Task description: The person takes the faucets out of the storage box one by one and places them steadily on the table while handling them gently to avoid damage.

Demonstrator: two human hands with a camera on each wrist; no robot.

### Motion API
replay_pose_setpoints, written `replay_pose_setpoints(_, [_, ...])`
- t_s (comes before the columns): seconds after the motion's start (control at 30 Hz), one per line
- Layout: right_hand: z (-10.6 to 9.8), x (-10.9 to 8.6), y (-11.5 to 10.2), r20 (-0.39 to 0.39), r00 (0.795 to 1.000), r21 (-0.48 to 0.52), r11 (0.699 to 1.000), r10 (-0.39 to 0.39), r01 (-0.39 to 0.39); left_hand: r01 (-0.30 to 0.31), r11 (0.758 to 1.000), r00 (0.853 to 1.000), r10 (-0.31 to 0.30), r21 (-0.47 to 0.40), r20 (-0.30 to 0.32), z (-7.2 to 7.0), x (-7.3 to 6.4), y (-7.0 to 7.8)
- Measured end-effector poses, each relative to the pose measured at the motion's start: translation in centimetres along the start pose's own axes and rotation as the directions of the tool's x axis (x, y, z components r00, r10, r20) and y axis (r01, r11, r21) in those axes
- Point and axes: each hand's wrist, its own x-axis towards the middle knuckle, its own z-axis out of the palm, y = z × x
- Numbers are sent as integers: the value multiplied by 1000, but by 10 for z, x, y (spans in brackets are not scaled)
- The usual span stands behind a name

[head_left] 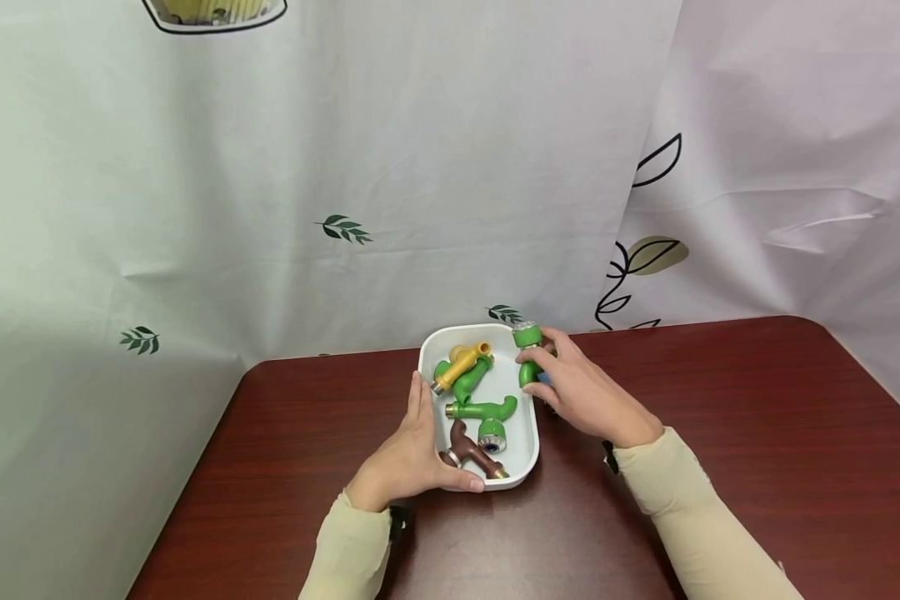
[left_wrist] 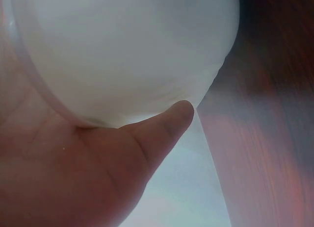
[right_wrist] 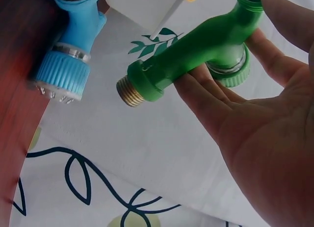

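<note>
One left hand (head_left: 408, 457) straight-fingered against white bin (head_left: 523, 442), prob steadying it; right hand (head_left: 581, 390) pinches green tap (right_wrist: 196, 48) by bin's right rim.

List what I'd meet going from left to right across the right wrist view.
Table, blue tap, green tap, right hand pinching the green tap.

six taps (head_left: 463, 364) (head_left: 474, 382) (head_left: 483, 411) (head_left: 474, 448) (head_left: 527, 337) (right_wrist: 78, 45), one tray (head_left: 523, 448), two hands (head_left: 403, 460) (head_left: 588, 392)
</note>
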Motion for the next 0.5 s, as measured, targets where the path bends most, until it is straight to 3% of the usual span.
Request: replay_pose_setpoints(0.5, [-9, -5, 11, 57, 997, -17, 998, 56, -55, -25, 1000, 1000, 25, 8, -10, 0, -1, 0])
